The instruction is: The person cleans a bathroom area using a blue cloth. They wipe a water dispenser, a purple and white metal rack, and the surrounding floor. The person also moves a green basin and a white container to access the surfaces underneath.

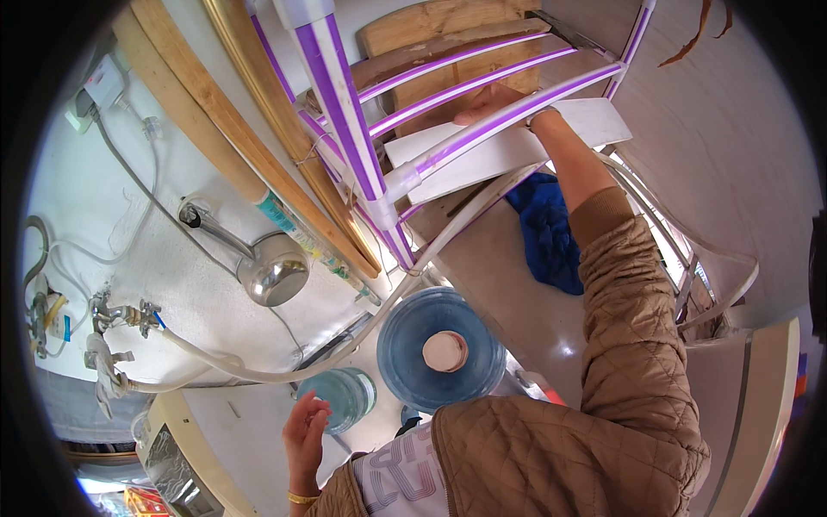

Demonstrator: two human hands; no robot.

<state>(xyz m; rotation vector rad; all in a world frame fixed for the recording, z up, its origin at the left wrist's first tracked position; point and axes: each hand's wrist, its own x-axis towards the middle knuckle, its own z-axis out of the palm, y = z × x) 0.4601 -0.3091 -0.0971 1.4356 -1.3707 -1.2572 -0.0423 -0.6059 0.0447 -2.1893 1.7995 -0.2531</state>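
Observation:
My right hand [494,103] reaches between the bars of a purple-and-white tube rack [497,128], partly hidden by its front bar; its fingertips are behind the bar, so what it grips cannot be told. Just below and beside it lies a white board [491,155], tilted, with wooden boards [446,84] behind the rack. My left hand [307,420] is raised at the lower left with curled fingers, in front of a small clear water bottle [349,397]; no held thing shows in it. A large blue water jug [441,388] with a pale cap stands between my arms.
A blue cloth [549,239] lies beneath my right forearm. Wooden poles [213,116] lean at the left. A metal ladle [272,270] hangs on the wall near a water tap [126,315], from which a pale hose [258,375] runs past the jug. A white appliance [743,413] stands at the right.

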